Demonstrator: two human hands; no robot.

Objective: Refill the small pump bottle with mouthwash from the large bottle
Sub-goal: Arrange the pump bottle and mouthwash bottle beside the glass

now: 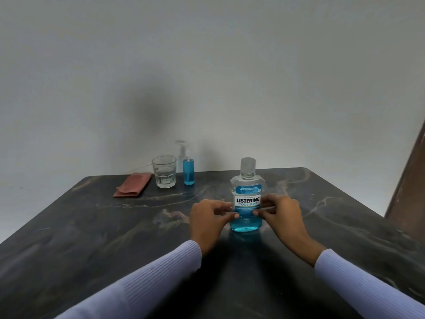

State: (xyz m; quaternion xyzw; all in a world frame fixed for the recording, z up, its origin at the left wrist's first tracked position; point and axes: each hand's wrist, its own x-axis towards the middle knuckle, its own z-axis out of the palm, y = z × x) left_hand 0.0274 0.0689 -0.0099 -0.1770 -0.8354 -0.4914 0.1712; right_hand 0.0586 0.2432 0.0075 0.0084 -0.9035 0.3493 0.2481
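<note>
The large mouthwash bottle (247, 194) stands upright on the dark marble table (92, 226), clear with a capped top, a blue-and-white label and blue liquid in its lower part. My left hand (208, 219) touches its left side with fingertips and thumb. My right hand (281, 215) does the same on its right side. The small pump bottle (188, 169), filled with blue liquid and topped by a clear pump, stands upright near the table's far edge, well left of the large bottle.
An empty drinking glass (164, 171) stands just left of the pump bottle. A folded reddish cloth (133, 185) lies left of the glass. A plain wall rises behind the table; a brown door frame (409, 180) is at the right.
</note>
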